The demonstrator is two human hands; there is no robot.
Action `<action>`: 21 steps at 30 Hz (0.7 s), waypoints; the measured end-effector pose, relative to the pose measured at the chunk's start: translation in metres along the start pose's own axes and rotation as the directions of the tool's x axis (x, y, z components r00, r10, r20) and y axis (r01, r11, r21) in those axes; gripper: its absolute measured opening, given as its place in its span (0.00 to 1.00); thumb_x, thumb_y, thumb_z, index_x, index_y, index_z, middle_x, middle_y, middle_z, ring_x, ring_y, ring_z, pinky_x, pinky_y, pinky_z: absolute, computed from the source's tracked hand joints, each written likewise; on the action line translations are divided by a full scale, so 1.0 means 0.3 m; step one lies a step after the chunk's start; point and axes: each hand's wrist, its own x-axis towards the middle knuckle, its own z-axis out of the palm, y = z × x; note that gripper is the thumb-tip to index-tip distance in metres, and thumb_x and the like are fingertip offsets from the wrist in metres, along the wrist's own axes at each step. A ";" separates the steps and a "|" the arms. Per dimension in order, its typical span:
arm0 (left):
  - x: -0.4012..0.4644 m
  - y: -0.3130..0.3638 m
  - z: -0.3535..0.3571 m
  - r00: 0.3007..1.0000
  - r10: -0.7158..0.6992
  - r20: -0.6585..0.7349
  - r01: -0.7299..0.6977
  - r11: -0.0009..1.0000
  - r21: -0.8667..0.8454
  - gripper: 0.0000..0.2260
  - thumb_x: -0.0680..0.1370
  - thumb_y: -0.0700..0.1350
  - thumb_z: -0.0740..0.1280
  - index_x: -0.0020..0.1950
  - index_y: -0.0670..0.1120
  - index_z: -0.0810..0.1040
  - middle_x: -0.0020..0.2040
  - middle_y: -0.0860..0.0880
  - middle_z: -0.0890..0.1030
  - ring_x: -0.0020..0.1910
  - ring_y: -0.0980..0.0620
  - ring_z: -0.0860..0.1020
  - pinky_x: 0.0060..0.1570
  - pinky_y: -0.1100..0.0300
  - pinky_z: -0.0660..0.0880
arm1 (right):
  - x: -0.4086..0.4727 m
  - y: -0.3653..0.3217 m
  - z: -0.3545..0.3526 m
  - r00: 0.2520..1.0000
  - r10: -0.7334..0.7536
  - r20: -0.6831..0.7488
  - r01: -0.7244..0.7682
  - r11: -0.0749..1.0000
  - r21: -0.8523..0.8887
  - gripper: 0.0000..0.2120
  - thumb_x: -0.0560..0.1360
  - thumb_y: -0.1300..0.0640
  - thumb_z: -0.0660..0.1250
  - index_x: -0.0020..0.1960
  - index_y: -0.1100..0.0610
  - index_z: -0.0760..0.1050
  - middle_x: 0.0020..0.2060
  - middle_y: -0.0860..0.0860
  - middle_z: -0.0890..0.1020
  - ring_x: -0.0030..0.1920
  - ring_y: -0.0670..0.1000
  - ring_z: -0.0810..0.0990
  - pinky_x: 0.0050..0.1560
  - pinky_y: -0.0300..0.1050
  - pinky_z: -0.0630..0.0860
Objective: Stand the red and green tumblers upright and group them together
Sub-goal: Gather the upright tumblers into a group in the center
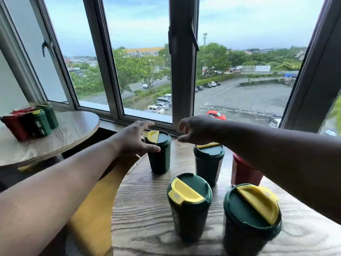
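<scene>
Four green tumblers (190,206) upright, left hand (135,138) touching farthest

Soft overcast daylight through the window (144,71), wide-angle bowing at edges.

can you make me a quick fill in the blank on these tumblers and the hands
1. The number of green tumblers upright on the near table is ____.
2. The left hand touches a tumbler coloured ____.
3. The red tumbler is partly hidden by the ____ arm.

Missing words: four; green; right
</scene>
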 end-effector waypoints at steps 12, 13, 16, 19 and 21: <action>0.097 -0.117 0.105 0.999 0.041 0.023 -0.032 0.956 -0.292 0.43 0.61 0.57 0.83 0.72 0.51 0.70 0.62 0.51 0.78 0.61 0.51 0.77 0.60 0.59 0.73 | 0.142 -0.127 0.078 0.985 0.114 0.128 -0.112 0.993 -0.020 0.22 0.79 0.46 0.63 0.68 0.58 0.72 0.63 0.56 0.79 0.61 0.56 0.77 0.56 0.44 0.72; 0.098 -0.121 0.102 0.998 0.052 0.027 -0.042 0.954 -0.295 0.42 0.61 0.57 0.83 0.71 0.52 0.70 0.61 0.51 0.79 0.60 0.51 0.77 0.60 0.58 0.74 | 0.136 -0.130 0.072 0.985 0.119 0.127 -0.120 0.993 0.002 0.22 0.79 0.46 0.64 0.68 0.57 0.73 0.63 0.55 0.79 0.60 0.56 0.78 0.59 0.47 0.74; 0.088 -0.115 0.098 0.993 0.109 0.052 -0.088 0.947 -0.308 0.42 0.61 0.56 0.83 0.71 0.52 0.71 0.61 0.52 0.79 0.60 0.53 0.77 0.61 0.58 0.74 | 0.100 -0.130 0.057 0.985 0.122 0.118 -0.124 0.992 0.012 0.23 0.77 0.44 0.67 0.67 0.55 0.75 0.62 0.52 0.81 0.59 0.54 0.79 0.62 0.51 0.75; 0.067 -0.093 0.102 0.981 0.170 0.091 -0.127 0.924 -0.360 0.41 0.60 0.52 0.84 0.70 0.51 0.71 0.58 0.54 0.79 0.57 0.55 0.78 0.53 0.66 0.73 | 0.046 -0.136 0.052 0.984 0.134 0.113 -0.138 0.990 0.023 0.23 0.75 0.43 0.69 0.66 0.54 0.75 0.60 0.50 0.81 0.56 0.52 0.79 0.59 0.48 0.76; 0.051 -0.079 0.104 0.970 0.210 0.126 -0.148 0.913 -0.380 0.43 0.57 0.56 0.84 0.69 0.52 0.71 0.58 0.54 0.80 0.57 0.56 0.79 0.55 0.65 0.75 | 0.006 -0.143 0.050 0.985 0.134 0.106 -0.137 0.990 0.021 0.24 0.75 0.43 0.69 0.67 0.53 0.74 0.59 0.50 0.82 0.54 0.52 0.79 0.56 0.47 0.75</action>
